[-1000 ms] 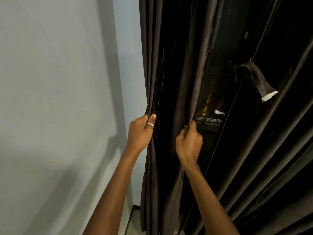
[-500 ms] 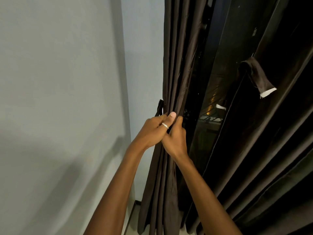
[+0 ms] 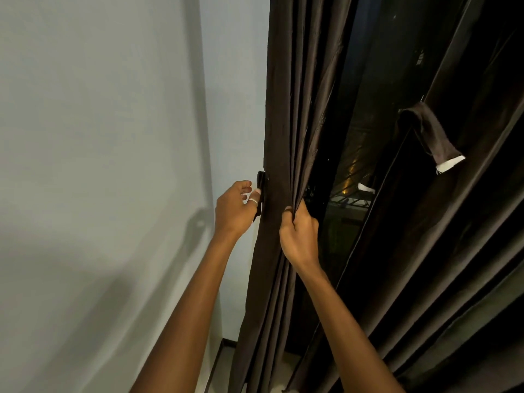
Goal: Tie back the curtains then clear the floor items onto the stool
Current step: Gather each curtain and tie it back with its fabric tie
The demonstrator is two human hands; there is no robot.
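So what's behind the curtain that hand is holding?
Dark window glass shows in the gap beside the curtain, with small orange lights and a metal railing outside. The right hand grips the folds. The rest of the window is covered by fabric.

text: none readable | labels: none | brands: none | numbers: none | signs: none

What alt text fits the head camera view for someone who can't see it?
A person's right hand grips the bunched dark brown curtain, while the left hand, fingers relaxed, is at the tie-back strap on its edge. Dark window glass shows beside it.
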